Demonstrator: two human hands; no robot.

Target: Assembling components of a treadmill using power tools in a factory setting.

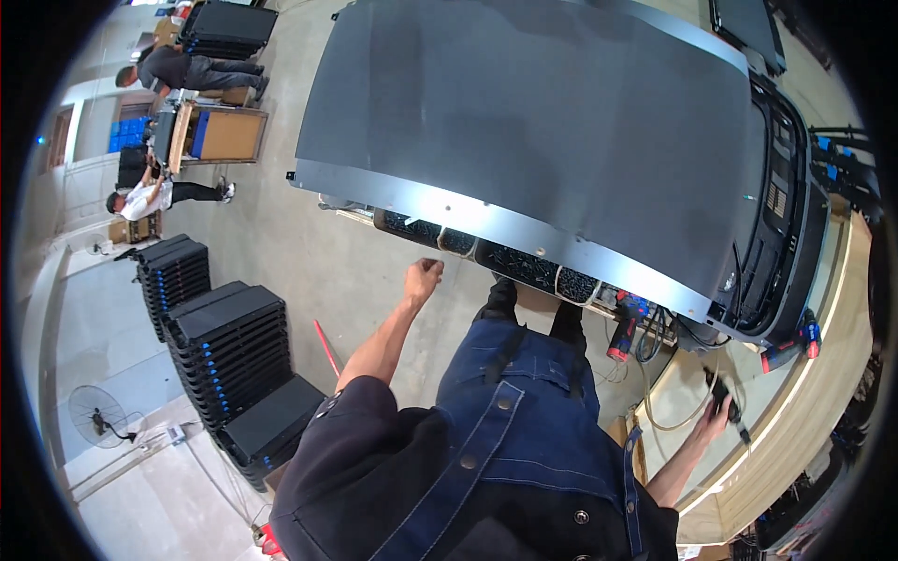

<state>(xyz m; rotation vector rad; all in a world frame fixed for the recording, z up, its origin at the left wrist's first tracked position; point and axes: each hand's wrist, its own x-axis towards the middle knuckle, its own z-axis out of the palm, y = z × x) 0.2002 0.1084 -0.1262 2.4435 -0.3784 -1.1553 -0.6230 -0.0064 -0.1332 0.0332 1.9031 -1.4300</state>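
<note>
Denim apron (pixel 524 411), right hand (pixel 716 411) gripping dark tool (pixel 728 404)

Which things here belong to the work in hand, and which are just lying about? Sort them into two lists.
In hand:
- left hand, closed, by the large grey metal panel
- right hand on a small black tool
- row of black fans under the panel's edge

Lying about:
- red and blue power drill
- stacks of black chassis
- floor fan
</note>
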